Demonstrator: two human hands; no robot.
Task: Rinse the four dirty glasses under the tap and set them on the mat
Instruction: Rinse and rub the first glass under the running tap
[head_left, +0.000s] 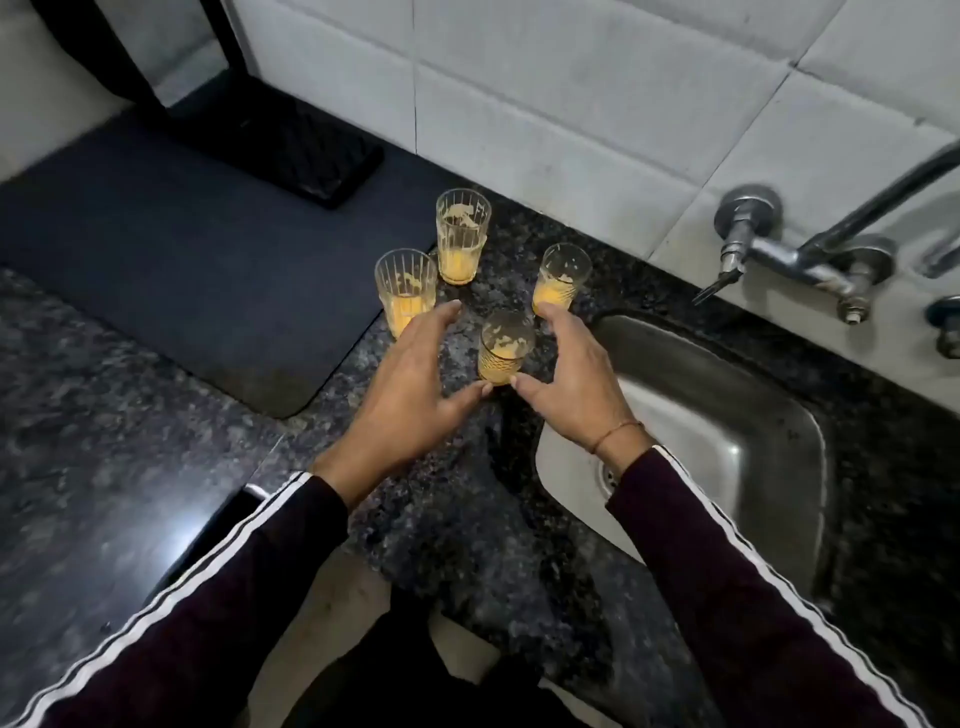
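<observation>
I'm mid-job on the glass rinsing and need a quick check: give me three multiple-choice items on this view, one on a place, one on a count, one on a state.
1. Where is the sink relative to the four glasses?
A. To their right
B. To their left
C. Behind them, against the wall

2. How many glasses stand fully on the mat?
A. Four
B. Two
C. None

3. What is the state of the nearest glass?
A. Rinsed clean
B. Upright with orange residue, both hands beside it
C. Lying on its side

Answers:
1 A, the steel basin lies right of the group.
2 C, all four stand on the granite counter near the mat's edge.
3 B, the left hand and right hand flank it with open fingers.
</observation>
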